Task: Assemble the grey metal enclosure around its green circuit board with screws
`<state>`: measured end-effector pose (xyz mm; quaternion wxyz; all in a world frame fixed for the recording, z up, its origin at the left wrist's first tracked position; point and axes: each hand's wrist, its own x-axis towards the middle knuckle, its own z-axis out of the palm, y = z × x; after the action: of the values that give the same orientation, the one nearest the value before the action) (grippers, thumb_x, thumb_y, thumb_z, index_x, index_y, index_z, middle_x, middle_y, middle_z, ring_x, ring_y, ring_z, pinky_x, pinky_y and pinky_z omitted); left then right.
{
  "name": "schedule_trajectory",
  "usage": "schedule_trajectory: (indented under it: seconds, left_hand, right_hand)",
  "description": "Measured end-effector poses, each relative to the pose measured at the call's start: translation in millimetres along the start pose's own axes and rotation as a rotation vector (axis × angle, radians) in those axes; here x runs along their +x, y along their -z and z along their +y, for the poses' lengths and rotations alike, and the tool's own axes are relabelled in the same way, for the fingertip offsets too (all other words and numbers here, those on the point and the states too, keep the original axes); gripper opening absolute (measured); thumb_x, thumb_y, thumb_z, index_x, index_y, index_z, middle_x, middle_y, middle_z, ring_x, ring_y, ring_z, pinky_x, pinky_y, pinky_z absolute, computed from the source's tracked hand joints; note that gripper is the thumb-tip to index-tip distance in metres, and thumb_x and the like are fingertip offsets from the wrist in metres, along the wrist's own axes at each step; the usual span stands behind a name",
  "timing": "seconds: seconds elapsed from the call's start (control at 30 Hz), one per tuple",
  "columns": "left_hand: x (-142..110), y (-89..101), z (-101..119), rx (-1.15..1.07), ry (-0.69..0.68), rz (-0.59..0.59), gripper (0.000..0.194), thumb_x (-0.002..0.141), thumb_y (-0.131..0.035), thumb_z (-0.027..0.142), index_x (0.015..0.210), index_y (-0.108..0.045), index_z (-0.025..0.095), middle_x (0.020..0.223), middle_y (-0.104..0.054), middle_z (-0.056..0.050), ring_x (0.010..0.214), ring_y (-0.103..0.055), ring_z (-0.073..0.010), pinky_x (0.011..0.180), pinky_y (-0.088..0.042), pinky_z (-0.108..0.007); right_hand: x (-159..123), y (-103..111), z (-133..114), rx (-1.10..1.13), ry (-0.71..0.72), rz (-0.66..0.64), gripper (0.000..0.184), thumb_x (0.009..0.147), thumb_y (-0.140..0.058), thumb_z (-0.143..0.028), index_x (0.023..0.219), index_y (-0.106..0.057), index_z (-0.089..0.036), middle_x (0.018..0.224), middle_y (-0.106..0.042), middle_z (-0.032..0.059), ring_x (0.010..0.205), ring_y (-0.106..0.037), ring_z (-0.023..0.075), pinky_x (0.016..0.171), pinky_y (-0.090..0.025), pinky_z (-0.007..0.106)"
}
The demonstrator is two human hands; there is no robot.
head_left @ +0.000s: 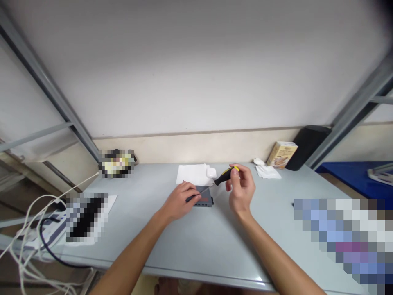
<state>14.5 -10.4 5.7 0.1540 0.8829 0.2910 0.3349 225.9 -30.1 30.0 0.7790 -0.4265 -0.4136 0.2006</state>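
Note:
My right hand (242,190) is closed around the black and yellow handle of a screwdriver (224,177). Its thin metal shaft slants down to the left, toward the fingers of my left hand (181,200). Those fingers are bent over the left part of a small dark grey box (206,200) with reddish marking on top and small holes along its front edge. Between the left thumb and fingers a narrow dark piece (190,198) shows, too covered to name. Whether the screwdriver's tip touches it or the box, I cannot tell.
White paper (190,174) and a small white case (211,172) lie behind the box. Crumpled tissue (268,171), a yellowish carton (281,155) and a black cylinder (307,147) stand at back right. White cables (23,250) hang at the table's (196,241) left; blurred-out items lie on both sides.

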Motion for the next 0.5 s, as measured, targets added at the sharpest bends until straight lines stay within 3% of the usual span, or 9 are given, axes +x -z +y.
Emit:
schedule_trajectory:
  seconds: [0.2, 0.5]
  left_hand:
    - [2.4, 8.9, 3.2, 0.024, 0.042, 0.041, 0.029, 0.109, -0.044, 0.025, 0.099, -0.072, 0.021, 0.096, -0.067, -0.008, 0.094, -0.061, -0.0210, 0.086, -0.052, -0.038]
    - [0.3, 9.3, -19.5, 0.160, 0.167, 0.243, 0.021, 0.106, -0.051, 0.027, 0.107, -0.072, 0.023, 0.099, -0.067, -0.007, 0.097, -0.061, -0.0221, 0.089, -0.052, -0.039]
  right_hand:
    - [3.7, 1.6, 1.8, 0.018, -0.016, 0.031, 0.034, 0.094, -0.066, -0.051, 0.103, -0.064, -0.019, 0.094, -0.065, 0.0026, 0.047, -0.045, 0.0051, 0.039, -0.037, 0.021]
    - [4.7, 1.6, 1.6, 0.005, -0.004, 0.038, 0.034, 0.094, -0.066, -0.051, 0.101, -0.065, -0.018, 0.092, -0.065, 0.0022, 0.047, -0.045, 0.0049, 0.039, -0.038, 0.021]
